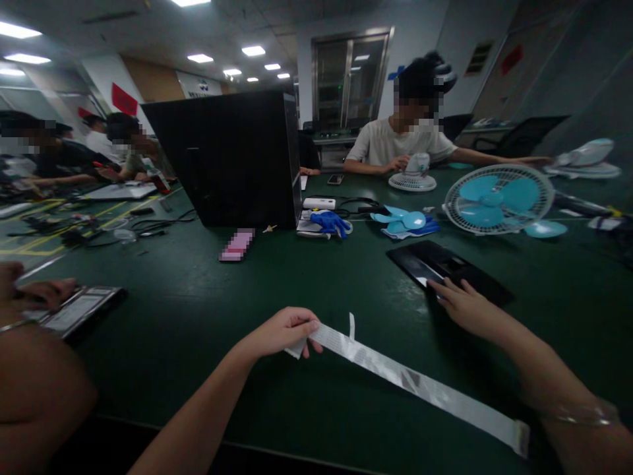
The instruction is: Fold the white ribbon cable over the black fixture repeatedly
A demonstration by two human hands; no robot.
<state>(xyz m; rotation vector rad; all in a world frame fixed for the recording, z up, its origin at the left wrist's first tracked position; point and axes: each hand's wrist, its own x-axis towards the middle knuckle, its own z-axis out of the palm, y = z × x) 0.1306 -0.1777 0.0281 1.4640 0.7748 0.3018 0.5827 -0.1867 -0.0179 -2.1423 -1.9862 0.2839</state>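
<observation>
Pinched between the thumb and fingers of my left hand (291, 330) is one end of a white flat ribbon cable (395, 371). The cable slants down to the right, and its far end carries a small connector below my right forearm. A short white tab stands up from it near my left hand. My right hand (465, 307) rests with fingers stretched out on a flat black panel (440, 260). A pale, shiny strip shows on the panel by the fingertips; I cannot tell whether it is a reflection.
A large black case (232, 165) stands behind. Around it are a pixelated pink item (237, 245), keys (270, 229), blue gloves (330, 223), blue fan blades (403, 221) and a fan (497, 198). A co-worker sits opposite; another's hand (47, 293) touches a device (82, 310) at left.
</observation>
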